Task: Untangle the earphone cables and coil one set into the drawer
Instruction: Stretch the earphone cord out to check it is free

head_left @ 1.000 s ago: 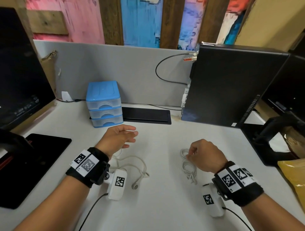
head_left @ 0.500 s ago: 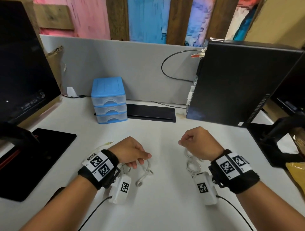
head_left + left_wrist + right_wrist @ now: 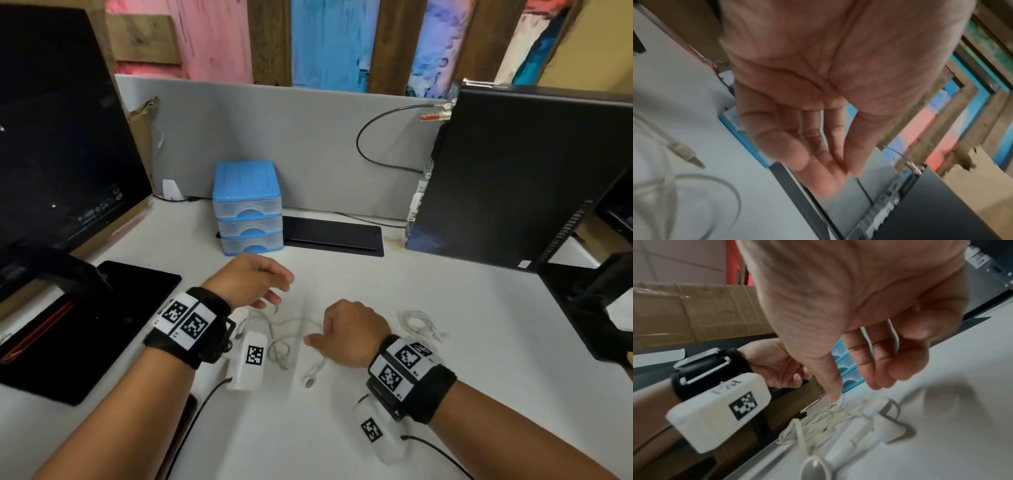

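Note:
Two white earphone sets lie on the white desk (image 3: 342,428). The loose set (image 3: 286,346) sprawls between my hands, its earbud (image 3: 310,380) nearest me and its jack plug (image 3: 688,155) free on the desk. The coiled set (image 3: 419,323) rests just right of my right wrist. My left hand (image 3: 277,291) hovers over the loose cable's far end with relaxed fingers (image 3: 818,178), holding nothing. My right hand (image 3: 318,337) has its thumb tip (image 3: 835,395) pressing the loose cable (image 3: 840,404) onto the desk, its other fingers loosely curled above it. The blue drawer unit (image 3: 248,209) stands behind, all drawers closed.
A monitor (image 3: 58,137) and its black base (image 3: 113,308) fill the left side. A black computer tower (image 3: 520,171) stands at the right, a second monitor stand (image 3: 596,298) beside it. A black cable hatch (image 3: 332,234) lies behind the hands, by the grey partition (image 3: 291,137).
My right hand has let go of the coiled set, now lying on the desk, and moved left onto the loose cable. My left hand has lifted off that cable and opened.

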A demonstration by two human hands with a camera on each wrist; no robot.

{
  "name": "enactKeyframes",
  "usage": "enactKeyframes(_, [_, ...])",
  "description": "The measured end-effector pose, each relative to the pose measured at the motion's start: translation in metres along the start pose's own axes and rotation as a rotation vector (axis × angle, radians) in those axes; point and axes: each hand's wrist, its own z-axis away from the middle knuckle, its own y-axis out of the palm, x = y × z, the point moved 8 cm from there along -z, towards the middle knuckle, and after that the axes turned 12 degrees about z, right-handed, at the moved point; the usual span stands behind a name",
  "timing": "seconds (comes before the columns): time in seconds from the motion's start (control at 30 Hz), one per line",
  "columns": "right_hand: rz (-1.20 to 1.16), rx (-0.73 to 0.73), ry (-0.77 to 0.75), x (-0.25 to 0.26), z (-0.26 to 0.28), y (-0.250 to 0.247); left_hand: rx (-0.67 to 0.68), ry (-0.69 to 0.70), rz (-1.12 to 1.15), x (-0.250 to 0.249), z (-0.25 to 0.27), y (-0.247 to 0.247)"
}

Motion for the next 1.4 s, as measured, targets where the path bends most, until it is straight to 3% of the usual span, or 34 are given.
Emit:
enactKeyframes(0.13, [0.094,0.172,0.036,0.004,-0.014,0.013,-0.112,0.018,0.084,0.002,0.004,-0.037])
enactKeyframes(0.3, [0.229,0.227,0.029,0.003,-0.019,0.007,-0.176,-0.048,0.086,0.032,0.007,-0.068])
enactKeyframes(0.4, [0.250,0.120,-0.016,0.007,-0.023,-0.008,-0.128,-0.081,0.084,0.044,0.011,-0.073])
enactKeyframes(0.5, [0.098,-0.051,-0.082,0.030,-0.030,-0.025,-0.166,-0.056,0.135,0.047,0.013,-0.081])
enactKeyframes(0.63, [-0.029,-0.089,-0.149,0.066,-0.041,-0.027,-0.260,-0.023,0.072,0.057,0.007,-0.085])
enactKeyframes(0.7, [-0.068,-0.087,-0.166,0.075,-0.042,-0.024,-0.278,-0.054,-0.014,0.066,-0.003,-0.080])
enactKeyframes(0.83, [-0.115,-0.098,-0.180,0.077,-0.037,-0.022,-0.377,-0.103,-0.481,0.066,-0.017,-0.079])
enactKeyframes(1.0, [-0.156,-0.177,-0.169,0.071,-0.032,-0.035,-0.383,-0.094,-0.618,0.057,-0.017,-0.080])
enactKeyframes(1.4, [-0.369,-0.358,-0.149,0.059,-0.010,-0.076,-0.256,0.289,-0.051,-0.021,0.029,-0.041])
